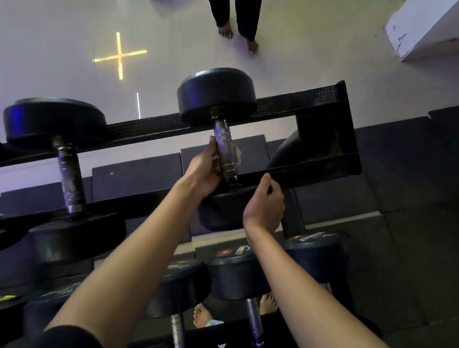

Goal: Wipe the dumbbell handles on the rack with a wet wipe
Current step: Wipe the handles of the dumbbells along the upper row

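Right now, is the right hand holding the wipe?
No, the left hand grips the wipe round the handle; the right hand is at the rack.

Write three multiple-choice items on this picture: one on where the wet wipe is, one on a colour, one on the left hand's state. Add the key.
1. Where is the wet wipe?
A. draped over the far rail
B. against the handle being gripped
C. in the right hand

2. What colour is the cross of light?
A. yellow
B. red
C. green

3. What is the left hand doing?
A. lying flat on a dumbbell head
B. hanging free
C. curled round the handle

Key: 1 B, white wipe shows beside the gripped handle; 2 A, the cross glows yellow; 3 C, the fingers wrap the metal handle.
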